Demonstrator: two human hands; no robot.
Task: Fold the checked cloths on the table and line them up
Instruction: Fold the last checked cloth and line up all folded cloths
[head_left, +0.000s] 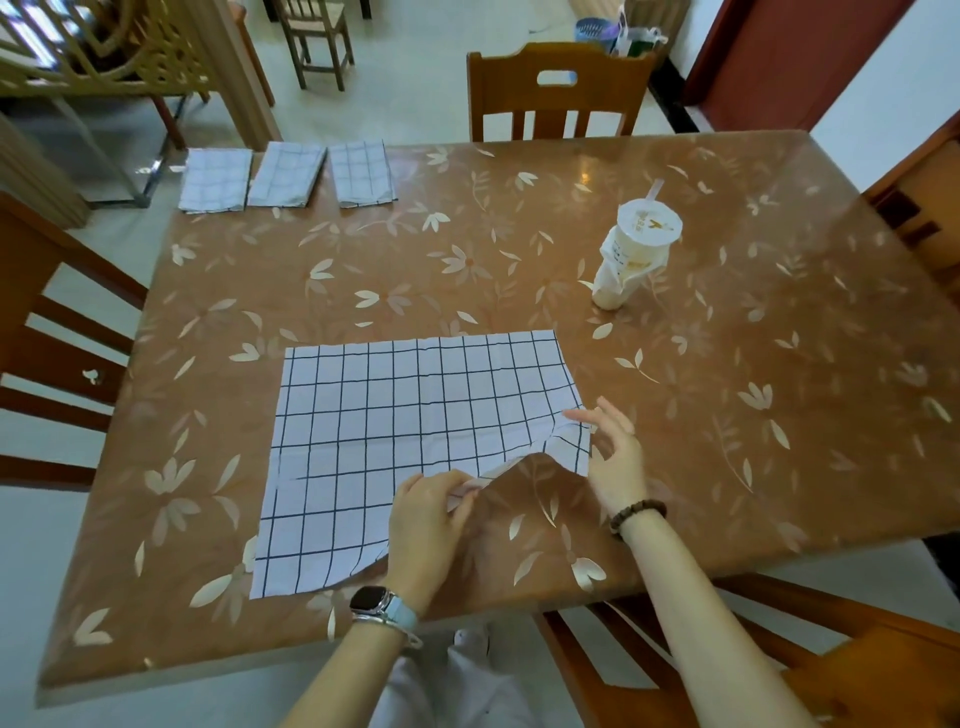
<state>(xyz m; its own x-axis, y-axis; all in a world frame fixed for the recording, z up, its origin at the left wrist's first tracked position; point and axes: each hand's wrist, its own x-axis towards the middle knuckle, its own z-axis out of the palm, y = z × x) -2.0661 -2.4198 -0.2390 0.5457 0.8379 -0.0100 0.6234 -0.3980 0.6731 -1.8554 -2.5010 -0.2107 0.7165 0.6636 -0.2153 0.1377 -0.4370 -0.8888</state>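
One unfolded checked cloth (395, 441), white with a dark grid, lies near the front edge of the table (727, 389). The left hand (423, 525) pinches its lifted near-right edge, and the right hand (613, 447) is spread beside the right corner, grasping nothing. Three folded checked cloths (283, 174) lie in a row at the far-left corner, and one lidded cup (636, 254) stands well apart.

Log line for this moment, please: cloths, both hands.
folded cloths: three in row, far left | open cloth: flat, near-right corner lifted | left hand: pinches lifted edge | right hand: open at right edge
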